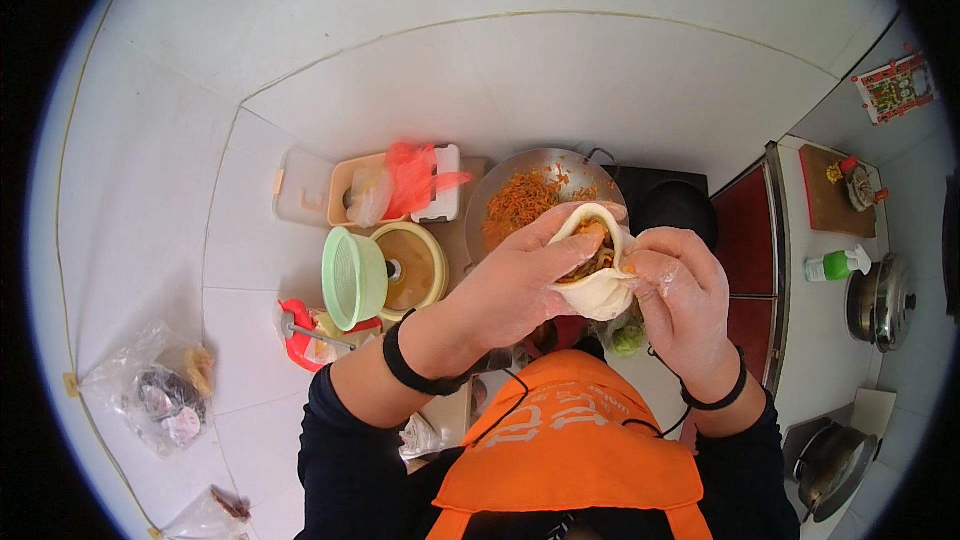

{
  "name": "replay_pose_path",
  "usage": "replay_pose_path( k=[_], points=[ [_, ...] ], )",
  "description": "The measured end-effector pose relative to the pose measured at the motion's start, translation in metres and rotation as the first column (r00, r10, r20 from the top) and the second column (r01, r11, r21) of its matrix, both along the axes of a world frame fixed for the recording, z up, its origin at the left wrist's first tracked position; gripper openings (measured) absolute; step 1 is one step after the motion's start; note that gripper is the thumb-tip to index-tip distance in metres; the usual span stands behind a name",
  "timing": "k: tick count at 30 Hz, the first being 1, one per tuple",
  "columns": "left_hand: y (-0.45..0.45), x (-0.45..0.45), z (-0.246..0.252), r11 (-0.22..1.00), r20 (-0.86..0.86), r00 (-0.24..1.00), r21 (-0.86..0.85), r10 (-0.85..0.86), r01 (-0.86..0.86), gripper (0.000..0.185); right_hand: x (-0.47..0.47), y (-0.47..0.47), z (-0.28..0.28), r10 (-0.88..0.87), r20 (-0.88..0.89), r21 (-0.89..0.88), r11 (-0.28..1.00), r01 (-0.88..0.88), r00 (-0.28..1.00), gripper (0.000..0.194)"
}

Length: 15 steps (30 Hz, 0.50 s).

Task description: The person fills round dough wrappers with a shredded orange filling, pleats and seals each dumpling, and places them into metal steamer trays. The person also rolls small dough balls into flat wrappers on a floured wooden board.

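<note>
My left hand [517, 270] cradles a round of white dough [600, 296], its thumb pressed onto the filling [596, 259] inside. The filling looks like shredded orange and brownish vegetables. At the right rim of the dough, my right hand [682, 285] pinches the edge between thumb and fingers, where a few folds show. The top of the dough wrapper gapes towards me. White flour dusts both hands. Beyond them, a wide metal pan [581, 165] holds a heap of shredded orange filling [521, 199], partly hidden by my left hand.
A black frying pan [675, 214] sits right of the metal pan. To the left are a green strainer basket [354, 277], a cream-rimmed round container [435, 277] and a peach bin [341, 180] with plastic bags. A counter on the right holds a spray bottle [836, 265] and a lidded pot [881, 304].
</note>
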<state>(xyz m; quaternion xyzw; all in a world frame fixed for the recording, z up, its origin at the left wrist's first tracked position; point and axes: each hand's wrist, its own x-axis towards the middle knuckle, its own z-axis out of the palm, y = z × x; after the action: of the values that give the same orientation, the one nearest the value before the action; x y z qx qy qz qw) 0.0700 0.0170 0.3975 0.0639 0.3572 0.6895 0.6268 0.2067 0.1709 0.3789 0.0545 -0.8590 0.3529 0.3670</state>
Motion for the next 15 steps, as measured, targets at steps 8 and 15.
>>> replay_pose_path(
  k=[8, 15],
  points=[
    [-0.003, 0.002, 0.000, 0.993, -0.125, 0.990, -0.105, -0.060, 0.046, 0.038, 0.006, -0.012, -0.001, -0.061, 0.195, -0.278, 0.954, 0.115, 0.979, 0.020],
    [-0.005, -0.012, 0.006, 0.998, 0.101, 0.993, 0.024, -0.058, 0.055, 0.043, 0.002, -0.017, -0.004, -0.171, 0.060, -0.160, 0.971, 0.178, 0.983, 0.016]
  ],
)
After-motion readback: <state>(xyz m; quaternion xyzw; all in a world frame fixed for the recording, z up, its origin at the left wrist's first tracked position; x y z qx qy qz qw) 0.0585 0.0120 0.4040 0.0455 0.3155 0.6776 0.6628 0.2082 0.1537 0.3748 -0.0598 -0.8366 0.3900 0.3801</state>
